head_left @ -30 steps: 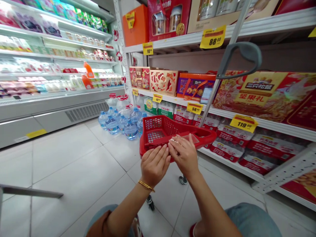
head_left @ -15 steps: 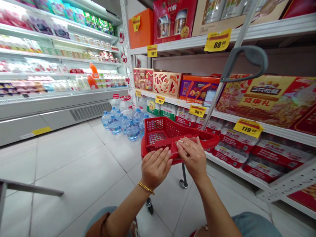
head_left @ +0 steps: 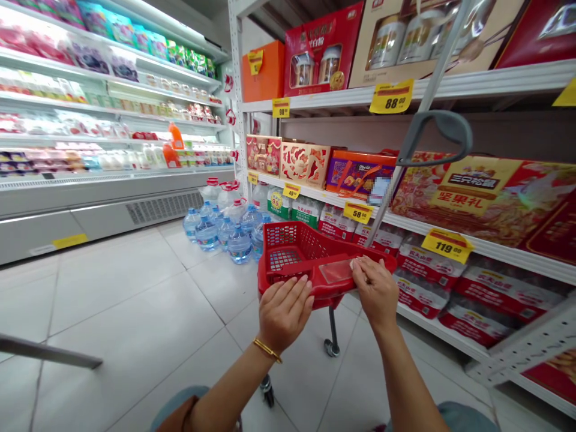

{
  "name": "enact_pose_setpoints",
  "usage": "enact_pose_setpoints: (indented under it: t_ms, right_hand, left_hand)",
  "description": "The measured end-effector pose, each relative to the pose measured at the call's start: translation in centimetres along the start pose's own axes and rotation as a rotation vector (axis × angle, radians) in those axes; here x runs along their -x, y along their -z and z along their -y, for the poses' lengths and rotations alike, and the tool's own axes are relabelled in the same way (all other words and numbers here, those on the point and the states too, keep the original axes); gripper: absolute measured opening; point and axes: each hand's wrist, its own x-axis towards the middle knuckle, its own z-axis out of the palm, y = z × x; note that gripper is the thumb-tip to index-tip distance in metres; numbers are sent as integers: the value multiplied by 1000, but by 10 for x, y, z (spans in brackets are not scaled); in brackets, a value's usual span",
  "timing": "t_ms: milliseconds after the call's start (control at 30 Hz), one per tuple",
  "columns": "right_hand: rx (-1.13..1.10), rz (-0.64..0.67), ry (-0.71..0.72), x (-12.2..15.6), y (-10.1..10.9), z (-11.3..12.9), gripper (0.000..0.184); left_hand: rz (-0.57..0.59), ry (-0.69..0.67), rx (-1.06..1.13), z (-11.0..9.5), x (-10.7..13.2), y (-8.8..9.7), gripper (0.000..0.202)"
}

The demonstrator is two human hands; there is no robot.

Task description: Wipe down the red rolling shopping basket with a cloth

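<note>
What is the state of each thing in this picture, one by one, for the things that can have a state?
red basket: on a wheeled stand, held by both hands
clear film: lying on the basket's red panel
left hand: open, fingers resting on the basket
right hand: pinching the end of the film
grey cart grip: raised on its pole, not held
water bottles: capped, standing on the floor
fridge shelves: lit, stocked

Left hand (head_left: pixel 284 315) lies flat, right hand (head_left: pixel 377 293) pinches.
</note>
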Motion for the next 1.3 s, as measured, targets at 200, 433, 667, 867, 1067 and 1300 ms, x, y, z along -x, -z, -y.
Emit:
enact_pose_setpoints:
  t_ms: [200, 433, 667, 867, 1067, 1300]
  right_hand:
    - [-93, -39, 92, 4, -5, 56, 16]
    - [-36, 78, 192, 12, -15, 84, 13]
    - [-33, 69, 200, 8, -12, 71, 10]
    - [-27, 23, 177, 9, -11, 53, 10]
    - [-33, 8, 162, 9, -9, 44, 10]
    - [-13, 13, 121, 9, -8, 40, 13]
  left_hand:
    - [0, -1, -1, 0, 1, 1, 28]
    - [18, -5, 23, 5, 3, 6, 29]
    - [33, -6, 12, 6, 3, 8, 26]
    - [31, -11, 16, 7, 1, 7, 26]
    - [30, -16, 14, 8, 0, 7, 23]
    - [27, -27, 26, 8, 1, 7, 26]
